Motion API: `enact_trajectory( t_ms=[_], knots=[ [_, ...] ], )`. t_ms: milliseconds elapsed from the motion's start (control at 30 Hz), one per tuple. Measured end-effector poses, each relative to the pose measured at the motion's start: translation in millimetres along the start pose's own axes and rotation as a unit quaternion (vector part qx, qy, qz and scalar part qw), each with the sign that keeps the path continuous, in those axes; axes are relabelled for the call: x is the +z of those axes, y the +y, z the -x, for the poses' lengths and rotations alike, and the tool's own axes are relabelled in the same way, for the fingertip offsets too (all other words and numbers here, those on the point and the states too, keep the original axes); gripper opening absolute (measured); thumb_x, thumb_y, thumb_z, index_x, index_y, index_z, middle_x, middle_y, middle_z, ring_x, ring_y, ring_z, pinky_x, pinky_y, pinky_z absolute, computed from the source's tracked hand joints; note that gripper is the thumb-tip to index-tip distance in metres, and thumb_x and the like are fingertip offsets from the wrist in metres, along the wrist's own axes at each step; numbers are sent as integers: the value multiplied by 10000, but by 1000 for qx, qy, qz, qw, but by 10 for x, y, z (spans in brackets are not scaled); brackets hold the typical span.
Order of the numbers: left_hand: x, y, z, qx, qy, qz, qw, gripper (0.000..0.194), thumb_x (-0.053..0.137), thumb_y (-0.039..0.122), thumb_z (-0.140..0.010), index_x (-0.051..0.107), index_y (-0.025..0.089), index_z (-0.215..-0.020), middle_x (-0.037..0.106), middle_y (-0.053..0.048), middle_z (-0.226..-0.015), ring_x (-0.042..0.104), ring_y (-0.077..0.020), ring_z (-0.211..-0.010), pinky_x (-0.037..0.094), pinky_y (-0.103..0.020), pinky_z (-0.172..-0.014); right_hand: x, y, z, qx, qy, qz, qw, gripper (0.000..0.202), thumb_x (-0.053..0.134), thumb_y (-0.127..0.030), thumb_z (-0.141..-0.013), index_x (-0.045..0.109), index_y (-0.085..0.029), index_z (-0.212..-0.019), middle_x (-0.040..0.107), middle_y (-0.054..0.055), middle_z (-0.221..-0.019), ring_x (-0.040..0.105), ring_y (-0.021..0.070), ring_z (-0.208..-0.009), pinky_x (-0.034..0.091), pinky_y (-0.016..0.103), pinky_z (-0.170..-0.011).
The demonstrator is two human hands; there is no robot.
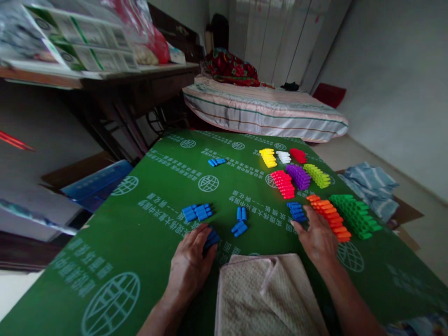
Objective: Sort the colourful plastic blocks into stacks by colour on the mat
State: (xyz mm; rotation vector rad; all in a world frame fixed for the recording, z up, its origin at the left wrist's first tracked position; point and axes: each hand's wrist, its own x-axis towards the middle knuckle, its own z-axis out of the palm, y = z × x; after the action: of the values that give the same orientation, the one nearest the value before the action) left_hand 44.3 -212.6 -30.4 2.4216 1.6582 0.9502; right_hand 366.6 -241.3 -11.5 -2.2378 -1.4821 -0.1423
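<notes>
Blue bullet-shaped plastic building pieces (211,238) are in my left hand (191,259), which is closed around them close to the board; its fingers partly cover them. Just beyond lies a joined set of blue pieces (197,213), and a few loose blue pieces (240,221) rest to the right of it. My right hand (318,235) is open, thumb and forefinger apart, beside a small blue cluster (297,211). Whether a fingertip touches that cluster I cannot tell. Orange pieces (331,217) in rows lie right behind the right hand's fingers.
Sorted groups of green (355,215), pink-red (283,183), purple (298,177), lime (317,175), yellow (268,157), white (283,157) and red pieces (298,155) fill the right side. More blue pieces (216,162) lie farther back. A beige cloth (266,294) covers the near edge.
</notes>
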Motion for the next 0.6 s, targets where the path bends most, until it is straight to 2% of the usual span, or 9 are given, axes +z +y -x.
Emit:
enact_trajectory(
  t_ms=[100,200,300,367,467,600],
  knots=[
    [7,-3,7,3,1,0,1000,323,526,365,-839,618,194,-1097,676,-100,-1156,645,-229,-1032,549,-392,-902,-10,-320,-1,-117,-58,-71,989,345,531,-281,-849,611,-235,-1181,647,88,-1116,602,237,-1016,497,365,-834],
    [0,-3,6,8,-1,-6,1000,328,516,368,-844,615,186,-1098,678,-107,-1150,643,-232,-1037,549,-393,-899,43,-719,-115,-249,-152,-139,946,401,534,-139,-818,609,-258,-1194,610,50,-1224,566,189,-1111,465,323,-937],
    [-18,7,0,5,-2,-7,1000,322,509,361,-846,617,188,-1096,678,-101,-1152,644,-228,-1034,552,-384,-888,129,-1028,-277,-318,-225,-135,911,394,572,-80,-778,634,-248,-1129,612,40,-1214,540,187,-1133,448,319,-953],
    [-24,10,-4,8,-1,-2,1000,319,510,362,-846,618,191,-1093,679,-96,-1150,643,-224,-1037,548,-380,-895,173,-1144,-344,-335,-250,-119,901,331,584,-68,-767,658,-236,-1042,647,33,-1113,553,184,-1082,450,310,-925],
    [-13,-8,-10,16,3,-6,1000,334,503,381,-850,616,184,-1094,680,-101,-1144,643,-225,-1032,543,-371,-898,181,-1171,-329,-332,-238,-105,907,220,595,-91,-769,671,-215,-933,664,37,-987,573,181,-990,450,297,-885],
    [36,-65,-18,30,24,-22,999,364,484,424,-857,611,180,-1095,686,-105,-1132,647,-232,-1014,538,-372,-901,65,-916,-126,-272,-167,-117,940,134,619,-159,-780,671,-221,-887,670,41,-952,576,193,-962,458,302,-857]
  ],
)
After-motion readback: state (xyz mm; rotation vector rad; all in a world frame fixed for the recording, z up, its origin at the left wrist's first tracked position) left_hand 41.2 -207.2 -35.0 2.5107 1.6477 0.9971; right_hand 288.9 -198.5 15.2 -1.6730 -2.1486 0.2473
